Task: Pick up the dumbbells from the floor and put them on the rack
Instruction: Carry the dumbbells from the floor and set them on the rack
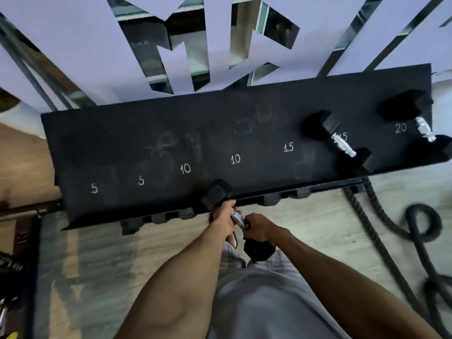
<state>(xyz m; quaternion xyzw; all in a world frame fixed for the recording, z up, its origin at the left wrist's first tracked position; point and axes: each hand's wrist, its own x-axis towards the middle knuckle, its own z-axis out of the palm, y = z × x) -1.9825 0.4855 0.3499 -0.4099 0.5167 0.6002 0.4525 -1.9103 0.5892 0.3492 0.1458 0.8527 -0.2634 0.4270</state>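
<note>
Clasps dumbbell (pixel 237 218) handle with left grip (pixel 223 218) and right grip (pixel 259 227), hiding most of its chrome; holds far head at front edge of rack (pixel 146 133) by a chalked 10 (pixel 185 168), near head half-hidden beneath right grip.

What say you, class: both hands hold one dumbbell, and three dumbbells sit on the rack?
Wrong: the head view shows two on the rack, the 15-mark dumbbell and 20-mark dumbbell. Left hand and right hand hold a third dumbbell.
</note>
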